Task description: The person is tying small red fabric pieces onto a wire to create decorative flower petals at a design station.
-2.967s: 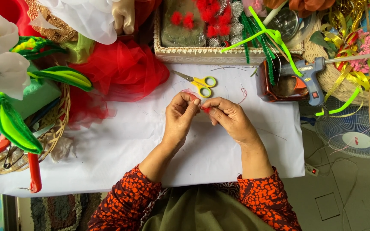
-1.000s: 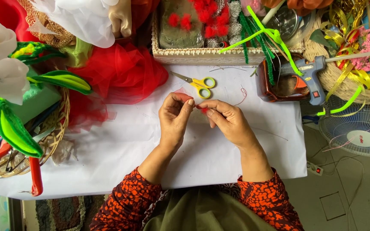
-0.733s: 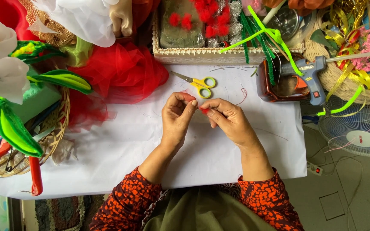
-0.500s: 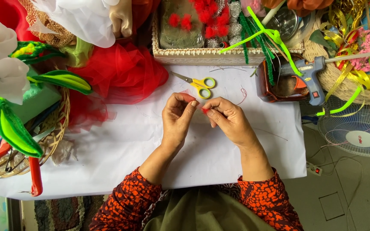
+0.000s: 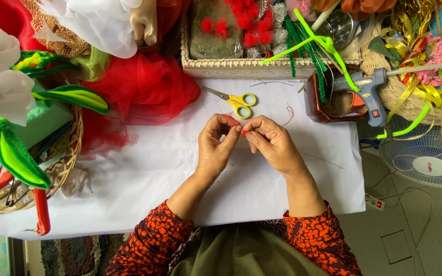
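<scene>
As half a second ago, both hands' grip (image 5: 241,130) pinched on small red piece (image 5: 243,133), scissors (image 5: 237,101) just beyond.

A small red piece (image 5: 242,131), too tiny to tell whether bead or tuft, sat pinched between the fingertips of both hands, mostly hidden by them. A thin red thread (image 5: 287,113) curled in a loose loop just beyond the right hand, lying on the white-covered table (image 5: 129,174).

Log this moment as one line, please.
left hand: pinching small red piece | right hand: pinching same piece | scissors: idle on white sheet
</scene>
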